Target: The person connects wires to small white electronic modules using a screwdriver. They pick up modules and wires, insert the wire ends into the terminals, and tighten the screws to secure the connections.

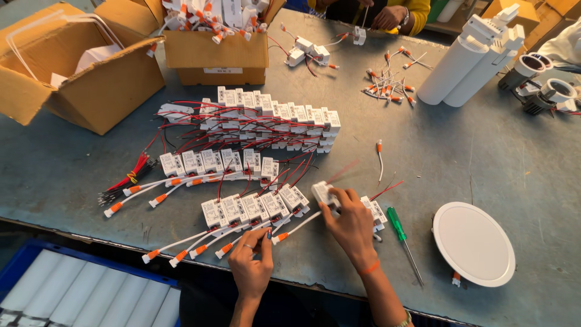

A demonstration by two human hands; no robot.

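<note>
Pinching a small white driver box at frame centre-bottom, the right hand had fingers closed on it. Left hand pressed its white lead, fingers approx. half curled. Risk: red wires nearby could snag & drag the neighbouring row of boxes.

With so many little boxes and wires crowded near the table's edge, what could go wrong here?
The white leads poke past the table edge, so a sleeve could snag them and drag a row of driver boxes off. The right hand, lifting one box, might tug neighbouring red wires. The screwdriver could roll off.
</note>
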